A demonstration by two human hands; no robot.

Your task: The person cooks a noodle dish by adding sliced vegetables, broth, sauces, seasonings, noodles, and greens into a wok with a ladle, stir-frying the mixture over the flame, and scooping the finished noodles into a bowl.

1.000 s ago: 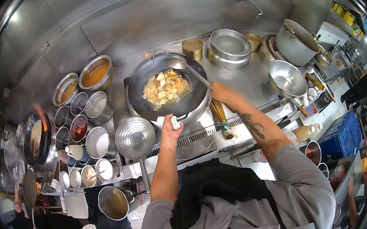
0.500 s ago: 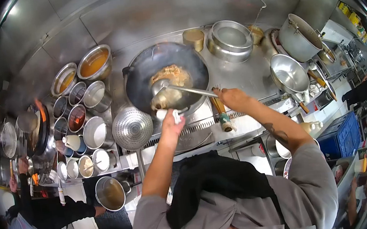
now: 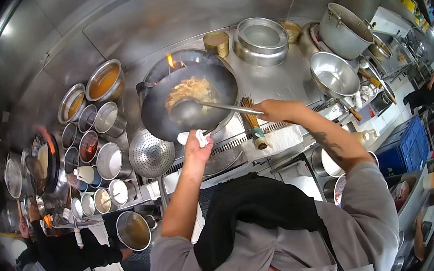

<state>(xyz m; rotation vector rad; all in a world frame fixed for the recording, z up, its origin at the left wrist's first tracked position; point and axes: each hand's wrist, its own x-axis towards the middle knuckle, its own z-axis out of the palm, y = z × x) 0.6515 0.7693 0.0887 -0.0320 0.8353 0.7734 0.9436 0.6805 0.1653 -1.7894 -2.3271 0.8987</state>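
A dark wok [image 3: 158,115] holds steaming noodles [image 3: 190,91], and flame shows at its far rim. My left hand [image 3: 197,144] is closed around a white cloth [image 3: 202,137] at the wok's near edge; the wok handle is mostly hidden there. My right hand [image 3: 277,111] grips the handle end of a metal ladle [image 3: 186,109], whose bowl rests against the noodles. Just below the ladle handle lies a bamboo brush [image 3: 257,133] with a green band. A perforated strainer [image 3: 151,152] sits left of my left hand.
Steel containers [image 3: 112,162] with sauces and powders crowd the left. Behind are a tin [image 3: 216,43] and a lidded pot [image 3: 261,42]. To the right are a steel bowl [image 3: 334,74] and a tall pot [image 3: 345,31]. A co-worker [image 3: 55,266] is at the lower left.
The ladle has come down from above the wok's far side into the noodles. The wok has shifted and tilted over the burner, and flame now shows behind it. The co-worker has leaned in further.
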